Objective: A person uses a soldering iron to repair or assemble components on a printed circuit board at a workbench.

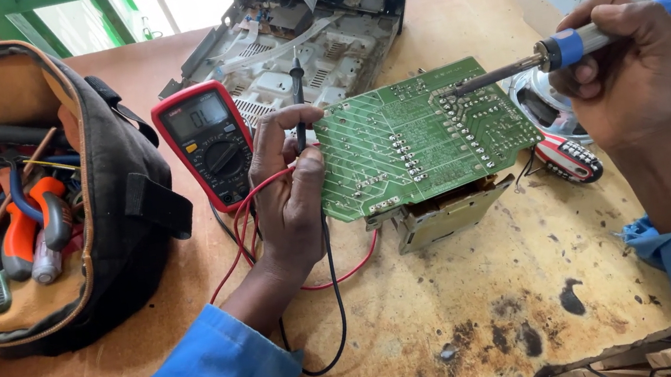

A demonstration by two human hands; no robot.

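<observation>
Soldering iron tip meets green circuit board

The right hand (630,73) grips the soldering iron (586,39), pointing left onto the circuit board (420,137); the left hand (288,191) pinches a probe (299,102) at the board's left edge, on the surface (474,300).

Scorched wooden table (491,298) carries tool bag (126,192), multimeter (206,141), circuit board (416,138).

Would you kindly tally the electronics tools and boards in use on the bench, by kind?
Soldering iron: 1
Multimeter: 1
Black test probe: 1
Green circuit board: 1
Total: 4
</observation>
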